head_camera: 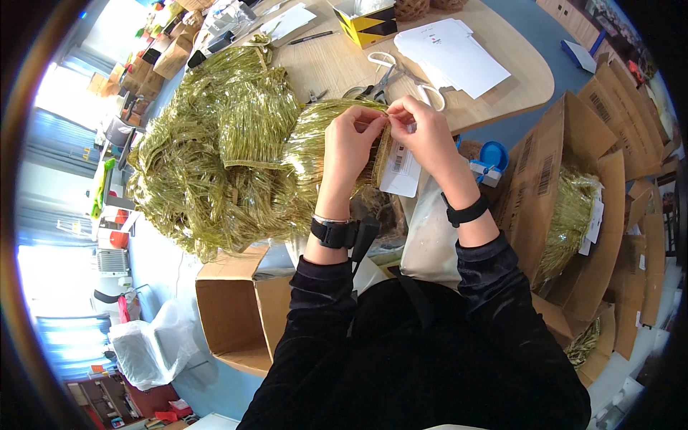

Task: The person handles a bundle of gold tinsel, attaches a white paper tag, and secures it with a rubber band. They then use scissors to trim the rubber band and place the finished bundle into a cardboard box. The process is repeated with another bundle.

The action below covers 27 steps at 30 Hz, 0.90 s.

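Observation:
My left hand (pixel 349 142) and my right hand (pixel 424 134) meet at the table's near edge, thumbs and fingertips pinched together. Between them is the top corner of a gold tinsel fringe bundle (pixel 314 131), whose strands spread to the left. A white card tag (pixel 400 172) with a barcode hangs below the right fingers, beside the fringe's band. What exactly the fingertips grip is partly hidden. Left of my hands lies a large heap of gold tinsel fringe (pixel 215 145). Just beyond the fingers rest white-handled scissors (pixel 384 80) and dark-handled scissors (pixel 365 92).
A stack of white cards (pixel 451 54) and a yellow-black box (pixel 368 24) lie on the wooden table (pixel 322 67), with a pen (pixel 310 37). An open carton (pixel 231 317) stands at lower left. At right, a carton (pixel 529 166) holds tagged tinsel (pixel 570 220). A blue-lidded container (pixel 492 158) sits nearby.

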Tool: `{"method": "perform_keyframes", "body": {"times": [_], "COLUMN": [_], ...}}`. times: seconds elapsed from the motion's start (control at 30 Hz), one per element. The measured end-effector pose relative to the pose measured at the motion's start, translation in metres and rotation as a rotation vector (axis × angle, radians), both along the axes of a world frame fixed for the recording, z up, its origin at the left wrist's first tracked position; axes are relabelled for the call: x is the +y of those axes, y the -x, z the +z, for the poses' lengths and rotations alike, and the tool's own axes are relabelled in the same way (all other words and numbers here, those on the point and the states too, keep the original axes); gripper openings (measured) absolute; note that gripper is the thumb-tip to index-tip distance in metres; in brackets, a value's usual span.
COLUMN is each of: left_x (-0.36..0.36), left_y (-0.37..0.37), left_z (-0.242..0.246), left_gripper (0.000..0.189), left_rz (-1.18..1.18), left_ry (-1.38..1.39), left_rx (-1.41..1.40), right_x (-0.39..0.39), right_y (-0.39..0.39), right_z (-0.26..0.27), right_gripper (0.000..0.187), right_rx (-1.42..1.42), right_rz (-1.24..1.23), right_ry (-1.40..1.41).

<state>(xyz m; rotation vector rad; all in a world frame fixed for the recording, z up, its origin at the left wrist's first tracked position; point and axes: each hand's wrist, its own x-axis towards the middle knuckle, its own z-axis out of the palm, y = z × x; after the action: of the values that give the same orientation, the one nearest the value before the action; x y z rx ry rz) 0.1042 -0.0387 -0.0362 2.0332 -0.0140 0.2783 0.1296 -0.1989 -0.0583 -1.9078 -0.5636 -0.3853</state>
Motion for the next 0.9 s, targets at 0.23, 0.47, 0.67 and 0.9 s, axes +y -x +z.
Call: {"method": "perform_keyframes", "body": {"times": [0.23,0.47,0.67,0.9], "left_x": [0.004,0.004,0.004,0.002], "left_y": [-0.003,-0.001,0.0,0.001], "left_z": [-0.017,-0.015,-0.011,-0.008], "left_gripper": [0.014,0.014,0.014,0.015], "left_rz": [0.003,-0.016,-0.023,-0.041], "left_ry": [0.119,0.042,0.006,0.05], "left_rx": [-0.091,-0.129,-0.111,-0.104], "right_x": [-0.001,-0.001,0.0,0.0], "right_y": [-0.003,-0.003,-0.003,-0.002], "right_z": [-0.006,-0.007,-0.006,-0.006], "right_gripper": [0.013,0.013,0.013,0.013], "right_rx": [-0.163,-0.165,-0.156,-0.154], "right_rz": [-0.026,-0.025,-0.039,-0.043], "right_ry": [0.088,0.103,0.114,0.104]}}
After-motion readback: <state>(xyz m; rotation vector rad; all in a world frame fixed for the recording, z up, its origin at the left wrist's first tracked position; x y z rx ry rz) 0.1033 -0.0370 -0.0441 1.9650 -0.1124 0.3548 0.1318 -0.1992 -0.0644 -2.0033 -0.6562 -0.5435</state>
